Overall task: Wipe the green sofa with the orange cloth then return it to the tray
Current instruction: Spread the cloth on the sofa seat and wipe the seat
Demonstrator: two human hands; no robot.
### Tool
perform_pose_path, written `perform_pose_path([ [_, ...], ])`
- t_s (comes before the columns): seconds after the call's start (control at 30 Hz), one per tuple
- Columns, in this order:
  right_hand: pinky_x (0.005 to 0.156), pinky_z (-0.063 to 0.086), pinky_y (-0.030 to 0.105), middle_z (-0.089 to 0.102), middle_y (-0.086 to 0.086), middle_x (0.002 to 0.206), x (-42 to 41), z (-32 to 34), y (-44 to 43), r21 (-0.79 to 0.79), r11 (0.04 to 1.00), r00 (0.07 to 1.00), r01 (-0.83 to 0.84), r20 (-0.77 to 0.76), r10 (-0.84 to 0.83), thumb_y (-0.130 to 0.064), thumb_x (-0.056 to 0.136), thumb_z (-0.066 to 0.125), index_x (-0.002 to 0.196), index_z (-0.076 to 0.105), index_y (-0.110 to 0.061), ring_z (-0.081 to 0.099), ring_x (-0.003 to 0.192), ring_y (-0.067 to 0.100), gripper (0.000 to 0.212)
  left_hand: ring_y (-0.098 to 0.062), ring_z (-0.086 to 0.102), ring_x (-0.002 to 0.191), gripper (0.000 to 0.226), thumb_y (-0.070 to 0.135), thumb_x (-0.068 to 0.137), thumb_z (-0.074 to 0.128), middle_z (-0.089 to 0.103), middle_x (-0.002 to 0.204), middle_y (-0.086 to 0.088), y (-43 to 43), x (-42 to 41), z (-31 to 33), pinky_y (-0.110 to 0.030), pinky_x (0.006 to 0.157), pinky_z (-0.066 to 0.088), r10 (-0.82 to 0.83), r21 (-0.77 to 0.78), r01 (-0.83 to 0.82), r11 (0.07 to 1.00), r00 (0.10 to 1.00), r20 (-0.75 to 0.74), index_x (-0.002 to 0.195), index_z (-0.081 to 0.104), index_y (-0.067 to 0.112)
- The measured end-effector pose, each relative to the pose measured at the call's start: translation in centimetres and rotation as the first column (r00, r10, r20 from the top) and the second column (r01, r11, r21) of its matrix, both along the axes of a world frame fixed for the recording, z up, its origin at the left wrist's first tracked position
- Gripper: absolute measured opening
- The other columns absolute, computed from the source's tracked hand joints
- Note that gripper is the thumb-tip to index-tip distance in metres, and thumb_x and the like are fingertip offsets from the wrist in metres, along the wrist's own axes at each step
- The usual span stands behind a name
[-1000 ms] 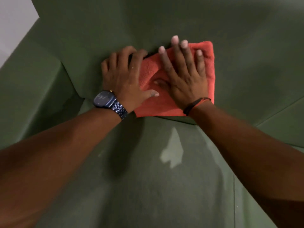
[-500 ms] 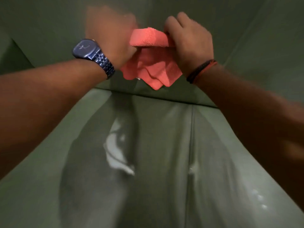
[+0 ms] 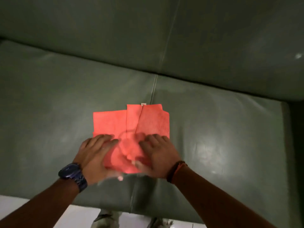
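I judge that I am in the wiping step: the orange microfibre cloth (image 3: 131,127), folded in loose overlapping layers, lies flat on the seat of the green leather sofa (image 3: 49,96), in the middle of it and nearer to the front edge than to the backrest, right over the seam between two seat cushions. My left hand (image 3: 97,155) and my right hand (image 3: 158,153) both lie on the near part of the cloth, palms down and fingers spread flat; neither hand is closed around anything, they only press the cloth on the seat. The fingertips are blurred, so I cannot say surely if the thumbs tuck under the near border. On the left wrist I wear a dark metal watch (image 3: 73,176), on the right a thin dark-and-orange cord bracelet (image 3: 176,170). The next move, I think, calls for even pressure and a slide along the cushion. The tray is not in view, so the return will need me to look for it first.
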State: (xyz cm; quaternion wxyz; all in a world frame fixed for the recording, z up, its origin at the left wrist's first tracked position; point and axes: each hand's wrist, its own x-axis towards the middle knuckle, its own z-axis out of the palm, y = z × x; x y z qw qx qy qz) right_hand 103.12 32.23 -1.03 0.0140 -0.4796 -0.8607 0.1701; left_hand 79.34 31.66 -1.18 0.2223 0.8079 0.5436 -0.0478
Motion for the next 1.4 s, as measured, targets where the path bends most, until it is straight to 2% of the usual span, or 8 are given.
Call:
perform_pose_path([
  [0.13, 0.107, 0.030, 0.050, 0.035, 0.016, 0.149, -2.4, -4.0, 2.4, -0.053, 0.956, 0.957, 0.289, -0.022, -0.291, -0.057, 0.086, 0.045, 0.141, 0.035, -0.022, 0.032, 0.136, 0.036, 0.066, -0.032, 0.046, 0.122, 0.102, 0.088, 0.063, 0.035, 0.051, 0.133, -0.013, -0.4, 0.1, -1.0, -0.049, 0.094, 0.038, 0.178, 0.028, -0.180, 0.983, 0.982, 0.062, 0.130, 0.051, 0.012],
  [0.23, 0.117, 0.010, 0.053, 0.021, 0.008, 0.157, -3.6, -7.1, 2.8, -0.047, 0.950, 0.951, 0.310, 0.018, -0.309, -0.060, 0.086, 0.045, 0.145, 0.025, -0.031, 0.012, 0.145, 0.029, 0.069, -0.036, 0.043, 0.124, 0.103, 0.086, 0.069, 0.030, 0.047, 0.136, -0.018, 0.6, 1.0, -1.5, -0.051, 0.095, 0.037, 0.184, 0.077, -0.186, 0.980, 0.982, 0.033, 0.134, 0.045, 0.007],
  [0.47, 0.116, 0.008, 0.048, 0.025, 0.004, 0.156, 1.3, -8.8, 0.1, 0.023, 0.928, 0.928, 0.372, 0.001, -0.372, -0.060, 0.087, 0.035, 0.145, 0.023, -0.035, 0.018, 0.143, 0.026, 0.064, -0.041, 0.038, 0.127, 0.104, 0.084, 0.072, 0.028, 0.041, 0.140, -0.023, 3.2, 7.3, -2.1, -0.055, 0.099, 0.033, -0.035, 0.111, 0.035, 0.993, 0.999, -0.003, 0.138, 0.039, 0.004],
  [0.77, 0.116, 0.014, 0.050, 0.020, 0.004, 0.157, 22.8, -8.7, -8.1, 0.085, 0.814, 0.799, 0.574, 0.162, -0.580, -0.062, 0.085, 0.034, 0.146, 0.017, -0.037, 0.013, 0.146, 0.023, 0.068, -0.033, 0.019, 0.139, 0.116, 0.088, 0.058, 0.042, 0.025, 0.153, -0.011, -0.9, 25.7, -4.4, -0.052, 0.111, 0.018, -0.380, 0.022, 0.380, 0.925, 0.925, 0.007, 0.146, 0.027, 0.016],
  [0.87, 0.116, 0.014, 0.051, 0.018, 0.005, 0.158, 26.1, -8.1, -9.5, 0.081, 0.799, 0.779, 0.596, 0.181, -0.600, -0.062, 0.085, 0.032, 0.147, 0.016, -0.037, 0.012, 0.146, 0.025, 0.068, -0.031, 0.011, 0.142, 0.116, 0.089, 0.056, 0.041, 0.019, 0.155, -0.009, -2.7, 29.2, -5.2, -0.053, 0.113, 0.012, -0.377, 0.010, 0.378, 0.926, 0.926, -0.007, 0.147, 0.024, 0.019],
  [1.0, 0.116, 0.010, 0.053, 0.019, 0.009, 0.157, 24.0, -8.2, -9.8, 0.089, 0.758, 0.743, 0.646, 0.153, -0.651, -0.063, 0.083, 0.037, 0.147, 0.020, -0.032, 0.011, 0.145, 0.030, 0.073, -0.029, 0.012, 0.142, 0.112, 0.088, 0.058, 0.038, 0.021, 0.155, -0.007, -3.1, 29.7, -5.9, -0.054, 0.112, 0.011, -0.339, 0.024, 0.340, 0.940, 0.940, -0.041, 0.146, 0.026, 0.020],
  [1.2, 0.116, 0.013, 0.052, 0.021, 0.006, 0.157, 24.0, -8.6, -9.3, 0.135, 0.878, 0.872, 0.459, 0.118, -0.474, -0.066, 0.083, 0.038, 0.145, 0.025, -0.032, 0.012, 0.146, 0.026, 0.072, -0.031, 0.020, 0.140, 0.118, 0.091, 0.058, 0.033, 0.028, 0.152, -0.012, -2.6, 27.4, -6.2, -0.053, 0.111, 0.018, -0.366, 0.048, 0.371, 0.928, 0.927, -0.079, 0.146, 0.028, 0.013],
  [1.4, 0.117, 0.008, 0.053, 0.016, 0.007, 0.158, 23.3, -8.2, -6.8, 0.101, 0.715, 0.698, 0.692, 0.157, -0.698, -0.066, 0.081, 0.034, 0.147, 0.016, -0.032, 0.009, 0.146, 0.028, 0.077, -0.030, 0.016, 0.141, 0.114, 0.090, 0.062, 0.030, 0.022, 0.155, -0.010, -1.3, 27.2, -5.6, -0.052, 0.112, 0.016, -0.296, 0.047, 0.301, 0.952, 0.951, -0.085, 0.147, 0.022, 0.015],
])
